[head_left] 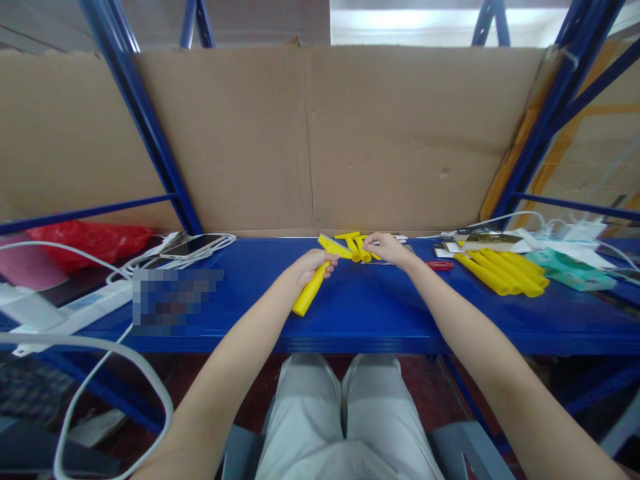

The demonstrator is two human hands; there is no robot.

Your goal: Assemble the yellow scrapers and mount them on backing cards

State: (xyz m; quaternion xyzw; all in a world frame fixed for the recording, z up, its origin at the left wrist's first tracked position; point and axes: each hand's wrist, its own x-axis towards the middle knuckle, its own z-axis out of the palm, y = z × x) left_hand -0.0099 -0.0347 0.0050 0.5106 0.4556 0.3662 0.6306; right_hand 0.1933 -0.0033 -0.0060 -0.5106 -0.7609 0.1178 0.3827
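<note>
My left hand [316, 265] is wrapped round the yellow handle of a T-shaped scraper [309, 293]. Its yellow head, with a pale strip along it, points up and away from me. To the right, my right hand [387, 248] has its thumb and fingers pinched together just above the table. Whatever may be between those fingertips is too small to make out. Close beside them lie a few more yellow T-shaped scrapers [354, 248], partly hidden by the right hand.
The blue table [370, 307] backs onto cardboard [310, 140]. At right lie several yellow tubes [500, 272], a red-handled tool [440, 265] and a green packet [570, 270]. At left are a phone [195, 245], white cables, a power strip [80, 310] and a red bag [93, 241].
</note>
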